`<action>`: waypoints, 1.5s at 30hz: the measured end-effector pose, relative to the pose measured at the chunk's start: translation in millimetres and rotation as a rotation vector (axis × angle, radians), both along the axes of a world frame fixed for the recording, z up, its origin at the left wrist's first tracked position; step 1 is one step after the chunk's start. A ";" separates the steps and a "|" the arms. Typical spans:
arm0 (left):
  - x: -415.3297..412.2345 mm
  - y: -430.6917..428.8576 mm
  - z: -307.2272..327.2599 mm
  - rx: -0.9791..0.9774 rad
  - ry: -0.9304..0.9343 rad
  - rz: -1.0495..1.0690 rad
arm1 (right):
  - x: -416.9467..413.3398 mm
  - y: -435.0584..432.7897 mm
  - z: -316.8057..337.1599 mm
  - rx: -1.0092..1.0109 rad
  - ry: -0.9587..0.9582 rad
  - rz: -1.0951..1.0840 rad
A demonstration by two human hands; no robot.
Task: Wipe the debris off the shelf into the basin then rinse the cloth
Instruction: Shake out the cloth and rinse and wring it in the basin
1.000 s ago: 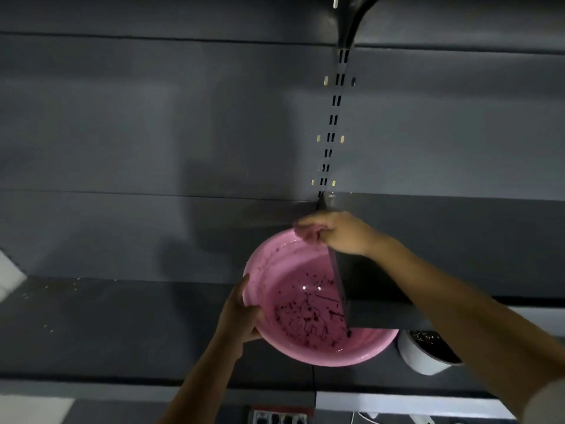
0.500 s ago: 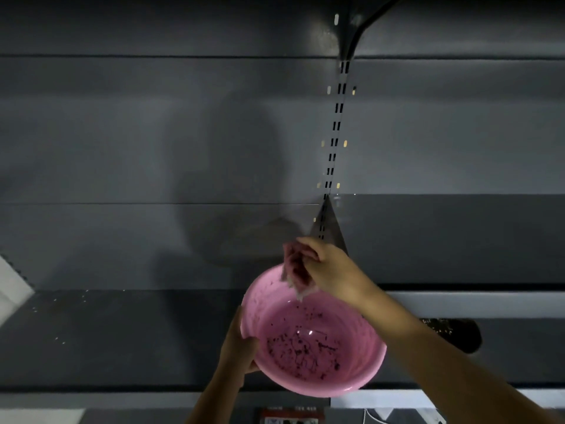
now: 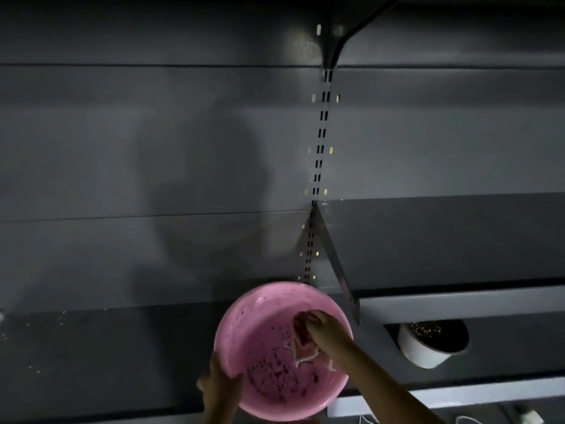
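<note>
Both hands are at the pink basin (image 3: pixel 263 338). My left hand (image 3: pixel 221 387) grips its near-left rim, fingers curled over the edge. My right hand (image 3: pixel 325 330) is inside it, closed around the bunched cloth (image 3: pixel 304 348). Dark debris (image 3: pixel 275 377) lies in the basin's bottom. Pale crumbs dot the shelf (image 3: pixel 107 356) at left.

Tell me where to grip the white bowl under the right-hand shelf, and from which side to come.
Take the white bowl by its near rim and outer wall, coming from the front and a little below. The shelf above covers its back and top, so a reach from overhead looks blocked. It appears full of dark bits, so keep it level. Both hands are busy: the left hand holds the pink basin.
</note>
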State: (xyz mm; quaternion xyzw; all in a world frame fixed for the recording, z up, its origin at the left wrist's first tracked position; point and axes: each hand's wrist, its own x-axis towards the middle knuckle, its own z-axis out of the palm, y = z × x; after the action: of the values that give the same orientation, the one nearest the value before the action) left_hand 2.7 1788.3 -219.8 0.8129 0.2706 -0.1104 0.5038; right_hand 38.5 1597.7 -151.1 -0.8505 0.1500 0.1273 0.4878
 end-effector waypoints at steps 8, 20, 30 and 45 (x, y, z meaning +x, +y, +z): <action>14.0 -66.5 62.0 0.217 -0.462 -0.583 | 10.2 13.8 33.3 0.141 0.178 0.016; 29.8 -29.9 107.7 0.067 -0.530 -0.243 | -1.1 -2.4 62.3 0.156 -0.419 0.259; 34.8 4.6 115.1 0.107 -0.576 -0.221 | -5.0 10.2 43.7 -0.157 -0.341 0.206; 35.7 59.9 129.8 0.634 -0.354 -0.556 | 10.7 -0.2 40.7 -0.070 -0.540 0.183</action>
State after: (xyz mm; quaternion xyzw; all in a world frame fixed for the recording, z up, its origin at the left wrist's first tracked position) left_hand 38.4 1848.2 -90.0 0.9751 -0.0274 -0.0127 0.2198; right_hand 49.1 1597.5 -110.4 -0.8800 -0.0584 -0.0653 0.4669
